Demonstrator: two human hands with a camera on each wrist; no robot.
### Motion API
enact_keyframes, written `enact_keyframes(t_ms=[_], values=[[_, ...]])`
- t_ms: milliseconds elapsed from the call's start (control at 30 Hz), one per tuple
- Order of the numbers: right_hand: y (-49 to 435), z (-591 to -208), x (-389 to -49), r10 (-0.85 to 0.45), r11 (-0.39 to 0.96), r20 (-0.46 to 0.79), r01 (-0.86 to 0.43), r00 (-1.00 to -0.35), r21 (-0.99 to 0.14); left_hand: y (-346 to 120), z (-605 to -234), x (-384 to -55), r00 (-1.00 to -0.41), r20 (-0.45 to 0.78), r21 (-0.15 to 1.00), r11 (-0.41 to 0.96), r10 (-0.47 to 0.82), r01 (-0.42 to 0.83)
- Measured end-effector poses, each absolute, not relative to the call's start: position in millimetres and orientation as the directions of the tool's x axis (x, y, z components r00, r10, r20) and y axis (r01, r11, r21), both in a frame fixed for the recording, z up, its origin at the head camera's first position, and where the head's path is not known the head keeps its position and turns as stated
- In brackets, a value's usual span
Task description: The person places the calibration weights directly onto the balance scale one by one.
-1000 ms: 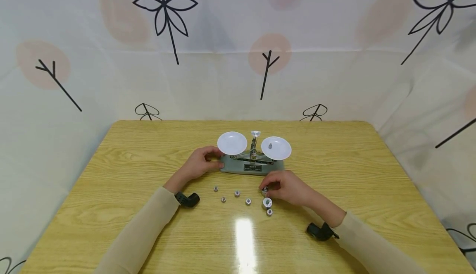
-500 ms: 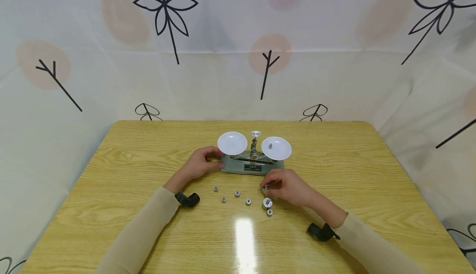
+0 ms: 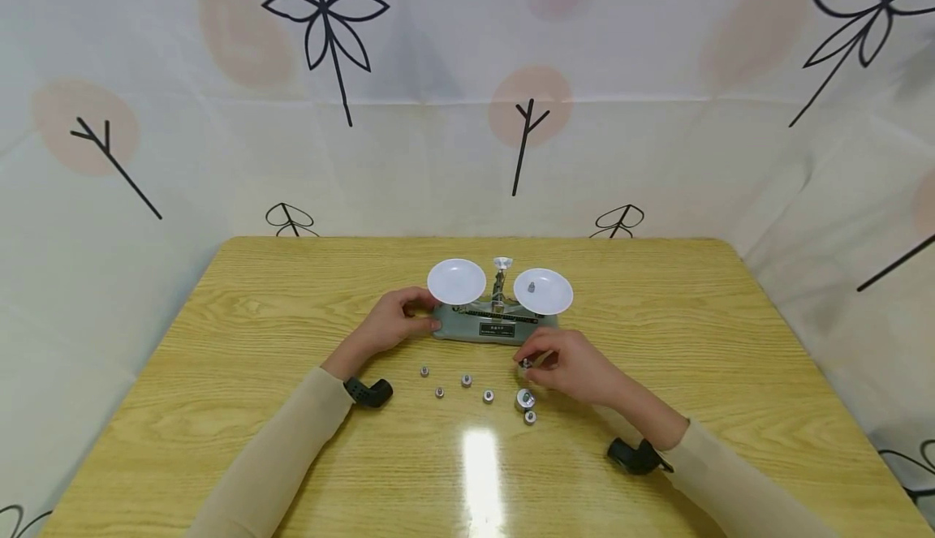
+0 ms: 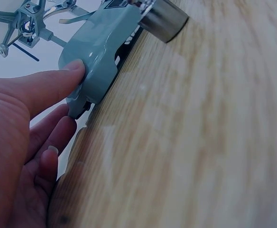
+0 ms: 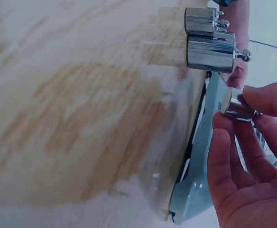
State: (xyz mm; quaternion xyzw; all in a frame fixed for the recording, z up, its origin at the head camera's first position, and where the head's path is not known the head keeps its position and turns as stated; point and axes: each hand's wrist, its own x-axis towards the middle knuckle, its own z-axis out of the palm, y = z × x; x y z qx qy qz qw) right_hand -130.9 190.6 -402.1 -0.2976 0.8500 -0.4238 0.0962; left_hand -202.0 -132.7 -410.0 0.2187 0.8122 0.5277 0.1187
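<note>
A grey-green balance scale with two white pans stands toward the back of the table. My left hand grips the left end of its base, thumb on the front and fingers behind. One small metal weight sits in the right pan; the left pan holds nothing. My right hand pinches a silver knobbed weight between thumb and fingers, raised off the tabletop in front of the base's right end. Just nearer stands a larger weight, with a smaller weight close by it.
Several small weights stand scattered left of the larger one, among them one weight near the middle and another weight near my left wrist. The wooden table ends at a patterned cloth backdrop.
My right hand has lifted its weight slightly up and shifted a little right, toward the scale. My left hand stays on the base.
</note>
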Motion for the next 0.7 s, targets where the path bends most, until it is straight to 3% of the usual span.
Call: enact_keyframes(t_ms=[267,700], values=[[192.0,-396.7,-128.8,-0.582,0.457,0.114,-0.440,-0.805,-0.773,-135.8,-443.9,-218.6,-0.885,0.039,0.904,0.360,0.465,0.229],[196.2,-382.3,-125.7,-0.573,0.464,0.153,-0.472,-0.805,-0.749,-137.7,-447.5,-219.9,-0.887,0.050,0.901,0.362,0.460,0.239]])
